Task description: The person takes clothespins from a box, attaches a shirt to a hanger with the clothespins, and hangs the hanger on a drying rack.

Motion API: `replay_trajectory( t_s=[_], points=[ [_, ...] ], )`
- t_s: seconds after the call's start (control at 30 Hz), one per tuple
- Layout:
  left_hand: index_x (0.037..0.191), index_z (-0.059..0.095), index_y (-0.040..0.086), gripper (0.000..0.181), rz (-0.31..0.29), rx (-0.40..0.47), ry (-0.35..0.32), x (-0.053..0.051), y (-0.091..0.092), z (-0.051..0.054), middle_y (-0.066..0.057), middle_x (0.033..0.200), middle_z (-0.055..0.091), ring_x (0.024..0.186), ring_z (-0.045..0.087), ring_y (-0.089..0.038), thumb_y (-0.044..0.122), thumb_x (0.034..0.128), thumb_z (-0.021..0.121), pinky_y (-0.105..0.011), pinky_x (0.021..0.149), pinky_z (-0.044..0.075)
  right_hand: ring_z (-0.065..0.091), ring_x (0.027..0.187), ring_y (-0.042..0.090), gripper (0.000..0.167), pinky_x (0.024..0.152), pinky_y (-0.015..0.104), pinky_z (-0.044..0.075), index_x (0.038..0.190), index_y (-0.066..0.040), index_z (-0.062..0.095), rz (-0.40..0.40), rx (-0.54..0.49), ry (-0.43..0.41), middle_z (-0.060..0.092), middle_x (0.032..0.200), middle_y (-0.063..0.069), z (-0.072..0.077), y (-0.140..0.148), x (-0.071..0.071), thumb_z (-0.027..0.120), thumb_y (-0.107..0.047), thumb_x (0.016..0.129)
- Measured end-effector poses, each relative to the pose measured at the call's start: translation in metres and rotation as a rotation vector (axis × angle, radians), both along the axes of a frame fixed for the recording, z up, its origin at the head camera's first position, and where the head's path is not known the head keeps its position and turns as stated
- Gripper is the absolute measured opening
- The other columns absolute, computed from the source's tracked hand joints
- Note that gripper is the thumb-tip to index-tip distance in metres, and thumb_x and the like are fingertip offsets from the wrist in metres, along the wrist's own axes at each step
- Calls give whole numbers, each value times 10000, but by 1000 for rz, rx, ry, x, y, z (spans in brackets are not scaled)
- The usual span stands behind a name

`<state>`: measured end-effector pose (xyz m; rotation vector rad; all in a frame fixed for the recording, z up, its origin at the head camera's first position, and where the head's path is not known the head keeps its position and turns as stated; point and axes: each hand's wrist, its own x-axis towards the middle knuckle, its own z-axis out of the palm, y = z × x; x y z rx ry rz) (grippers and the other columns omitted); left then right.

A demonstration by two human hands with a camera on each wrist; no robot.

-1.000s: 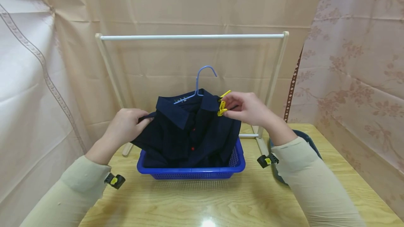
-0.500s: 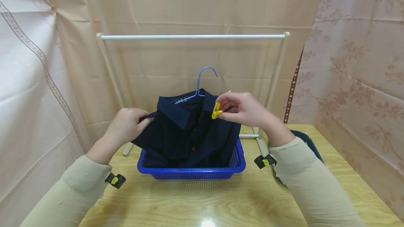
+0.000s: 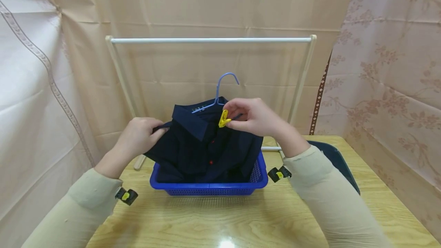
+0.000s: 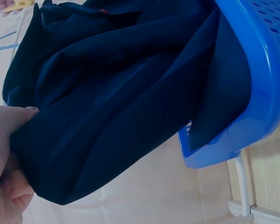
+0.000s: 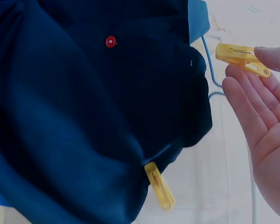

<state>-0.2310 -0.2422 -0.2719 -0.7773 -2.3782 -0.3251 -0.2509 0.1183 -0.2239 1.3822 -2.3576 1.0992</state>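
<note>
A dark navy shirt [image 3: 186, 148] with red buttons lies bunched in a blue basket [image 3: 208, 191], and a blue hanger [image 3: 218, 89] sticks up through its collar. My left hand [image 3: 136, 137] pinches the shirt's shoulder at the left, as the left wrist view also shows. In front of the collar, my right hand [image 3: 253, 117] holds a yellow clothespin [image 3: 224, 119] between thumb and fingers, apart from the cloth in the right wrist view. A second yellow clothespin [image 5: 159, 186] is clipped to the shirt's other shoulder; my right hand hides it in the head view.
A rack with a white top bar [image 3: 210, 40] stands behind the basket. To the right, partly under my right forearm, lies a dark green container [image 3: 335, 158] on the wooden table [image 3: 193, 221]. Curtains hang at the back and both sides.
My right hand has moved left with a clothespin, from the shirt's right shoulder to in front of the collar. The left hand keeps its hold, almost still.
</note>
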Motion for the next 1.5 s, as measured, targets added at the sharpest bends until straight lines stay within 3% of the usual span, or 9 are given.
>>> replay_trajectory(
  t_s=[0.33, 0.73, 1.3, 1.5],
  points=[
    [838, 771, 60, 75, -5, -8, -6, 0, 4, 4, -42, 746, 723, 605, 616, -163, 92, 903, 754, -403, 579, 520, 702, 944, 166, 311, 826, 312, 582, 1171, 0, 664, 29, -20, -25, 725, 1030, 55, 7, -25, -1, 774, 1, 880],
    [815, 761, 64, 86, -15, -18, 8, -1, 5, 5, -24, 707, 697, 568, 565, -138, 87, 897, 755, -380, 554, 488, 713, 938, 134, 325, 830, 282, 575, 1185, -2, 668, 43, -51, -40, 733, 1032, 39, 6, -49, -10, 787, -38, 884],
    [868, 773, 68, 84, 14, -16, -79, -2, 12, 9, -42, 746, 714, 582, 585, -154, 120, 928, 744, -382, 574, 515, 708, 950, 118, 317, 846, 306, 574, 1197, -22, 679, 29, -63, -24, 730, 1059, 32, 9, -65, -15, 780, -62, 900],
    [862, 774, 61, 89, 7, -18, -67, -4, 14, 10, -43, 740, 713, 582, 592, -160, 122, 923, 753, -383, 571, 520, 703, 952, 113, 316, 838, 295, 574, 1192, -33, 687, 32, -62, -9, 733, 1055, 23, 11, -72, -17, 790, -84, 898]
  ],
)
